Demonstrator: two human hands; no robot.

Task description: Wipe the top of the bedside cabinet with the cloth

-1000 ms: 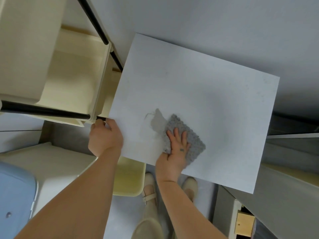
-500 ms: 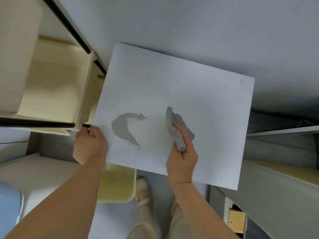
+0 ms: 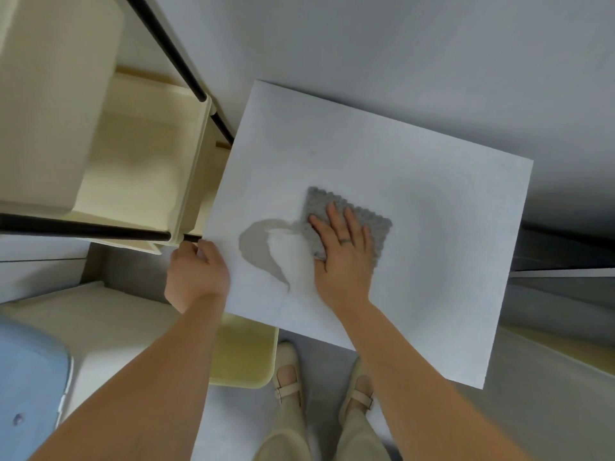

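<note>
The white top of the bedside cabinet (image 3: 432, 201) fills the middle of the view. A grey textured cloth (image 3: 372, 221) lies flat on it, left of centre. My right hand (image 3: 342, 254) presses on the cloth with fingers spread flat, a ring on one finger. A grey wet streak (image 3: 258, 251) curves across the top just left of the cloth. My left hand (image 3: 196, 274) grips the cabinet top's near left corner.
A cream plastic drawer unit (image 3: 143, 168) with black metal bars (image 3: 83, 229) stands close to the left of the cabinet. A yellow bin (image 3: 246, 354) sits below the front edge beside my feet. A pale blue item (image 3: 26, 387) lies at lower left. Grey furniture (image 3: 559, 327) is on the right.
The cloth was bunched up on edge in my right hand half a second ago; now it lies spread flat under my open palm. My left hand has stayed on the corner.
</note>
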